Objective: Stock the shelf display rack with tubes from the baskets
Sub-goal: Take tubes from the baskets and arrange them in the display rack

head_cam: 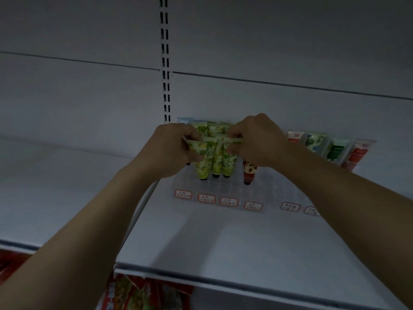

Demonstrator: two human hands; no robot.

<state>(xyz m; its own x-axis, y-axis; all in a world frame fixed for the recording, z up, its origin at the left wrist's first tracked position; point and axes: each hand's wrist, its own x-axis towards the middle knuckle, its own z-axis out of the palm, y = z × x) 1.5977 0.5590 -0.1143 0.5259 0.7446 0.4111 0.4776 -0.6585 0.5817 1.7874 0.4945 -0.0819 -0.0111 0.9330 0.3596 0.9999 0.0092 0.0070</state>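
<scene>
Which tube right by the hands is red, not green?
The red tube, standing alone just right of the three green tubes, below the right hand.

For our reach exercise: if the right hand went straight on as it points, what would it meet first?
Likely the rear green tubes, just behind the front green tubes the right hand grips; depth is unclear.

Location: a shop. Indicators: white shelf (223, 238) with slotted upright (165, 63), price labels (206, 198) at frame centre, tubes (312, 142) on display, packaged goods (134, 294) below.
</scene>
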